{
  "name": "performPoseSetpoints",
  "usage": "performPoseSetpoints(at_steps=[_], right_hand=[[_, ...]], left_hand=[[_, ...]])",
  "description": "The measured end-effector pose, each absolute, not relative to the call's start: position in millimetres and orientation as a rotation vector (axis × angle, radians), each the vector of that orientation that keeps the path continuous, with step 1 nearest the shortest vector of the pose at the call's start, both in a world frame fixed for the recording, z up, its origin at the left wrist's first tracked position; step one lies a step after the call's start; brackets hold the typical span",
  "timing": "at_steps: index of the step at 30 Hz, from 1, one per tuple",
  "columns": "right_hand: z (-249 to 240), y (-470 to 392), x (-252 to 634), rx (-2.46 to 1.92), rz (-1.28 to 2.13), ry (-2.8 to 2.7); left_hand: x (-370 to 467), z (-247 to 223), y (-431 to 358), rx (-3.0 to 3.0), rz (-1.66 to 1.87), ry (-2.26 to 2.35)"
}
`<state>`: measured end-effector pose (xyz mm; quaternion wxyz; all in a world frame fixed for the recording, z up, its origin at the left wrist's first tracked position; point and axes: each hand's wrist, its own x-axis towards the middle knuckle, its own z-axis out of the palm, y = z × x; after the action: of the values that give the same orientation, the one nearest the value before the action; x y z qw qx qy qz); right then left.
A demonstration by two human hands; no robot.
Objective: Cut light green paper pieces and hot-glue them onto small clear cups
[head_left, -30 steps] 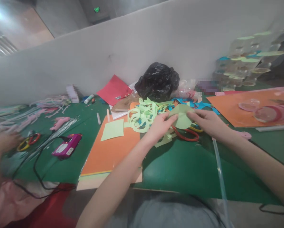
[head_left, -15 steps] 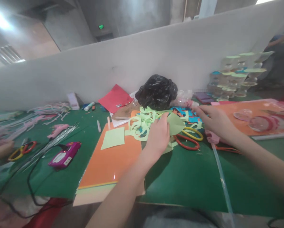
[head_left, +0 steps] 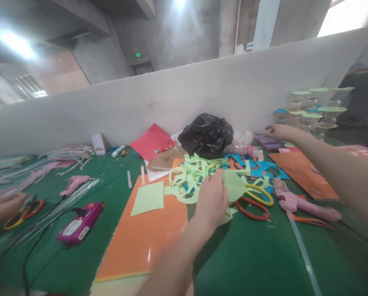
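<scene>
My left hand (head_left: 213, 197) is closed on a light green round paper piece (head_left: 235, 185), beside a heap of green paper scraps (head_left: 187, 176). My right hand (head_left: 282, 132) is stretched out at the back right, over a purple flat case (head_left: 267, 141). Its fingers are loosely apart, and I see nothing in them. Close to it stands a stack of clear cups with green paper discs (head_left: 315, 109). Scissors with red and yellow handles (head_left: 253, 207) lie right of my left hand, their blades hidden. Farther right rests a pink glue gun (head_left: 295, 201) with a clear glue stick.
Orange sheets (head_left: 147, 242) with a green paper square (head_left: 148, 198) lie at centre-left. A black plastic bag (head_left: 206, 135) sits by the partition. At left are a purple box with a cable (head_left: 81, 224), another glue gun (head_left: 74, 185) and another person's hand (head_left: 7, 208).
My right hand has moved back and to the right, away from the glue gun and scrap heap. My left hand keeps the round green paper. The view has tilted up.
</scene>
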<state>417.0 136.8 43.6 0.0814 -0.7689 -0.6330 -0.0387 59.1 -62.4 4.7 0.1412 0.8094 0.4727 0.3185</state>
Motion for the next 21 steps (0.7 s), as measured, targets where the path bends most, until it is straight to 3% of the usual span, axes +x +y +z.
performPoseSetpoints(at_steps=[8,21], right_hand=[[17.3,201.5,394.7,-2.302,-0.082,-2.046],[-11.1,227.5,401.9,-2.168,0.037,-2.031]], left_hand=[[70.6,0.5,-80.2,2.396,0.756,1.303],[75.4,15.8,-89.3,2.382,0.448,1.189]])
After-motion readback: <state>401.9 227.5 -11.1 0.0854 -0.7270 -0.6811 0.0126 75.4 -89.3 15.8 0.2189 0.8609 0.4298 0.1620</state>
